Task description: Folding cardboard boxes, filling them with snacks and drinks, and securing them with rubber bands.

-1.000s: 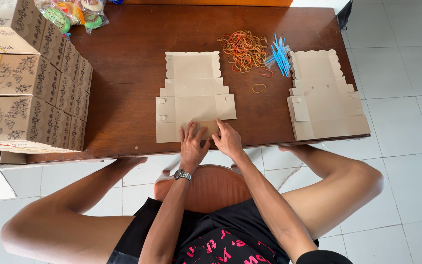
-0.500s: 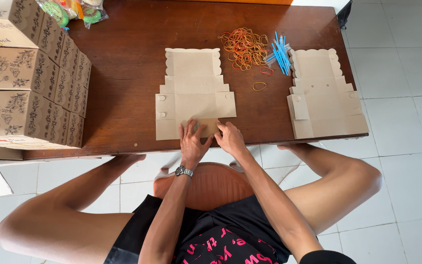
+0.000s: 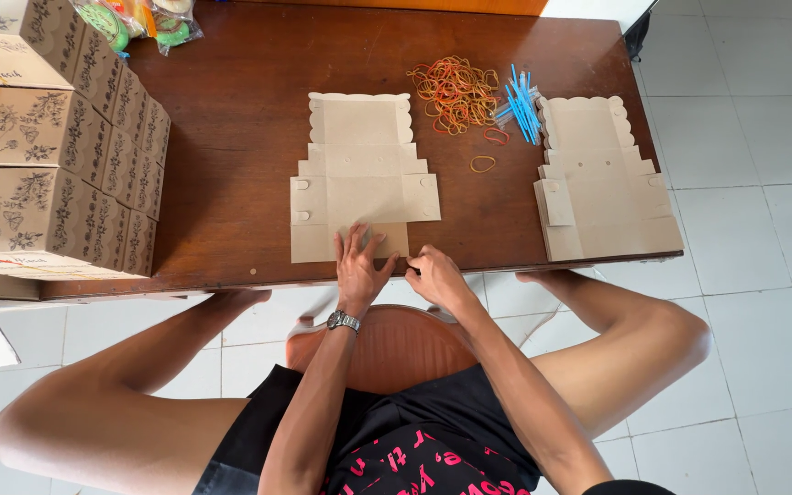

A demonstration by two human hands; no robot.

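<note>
The left hand (image 3: 359, 266) lies flat, fingers spread, pressing the flat cardboard box (image 3: 359, 179) onto the bench (image 3: 231, 137). At its three o'clock, the right hand (image 3: 434, 278) pinches the box's near edge, steadying it.

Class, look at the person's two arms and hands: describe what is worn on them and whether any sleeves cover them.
Both forearms are bare, with no sleeves or gloves in view. The left hand has a silver metal wristwatch at its wrist. The right hand wears nothing that shows; no rings can be made out on either hand.
</note>
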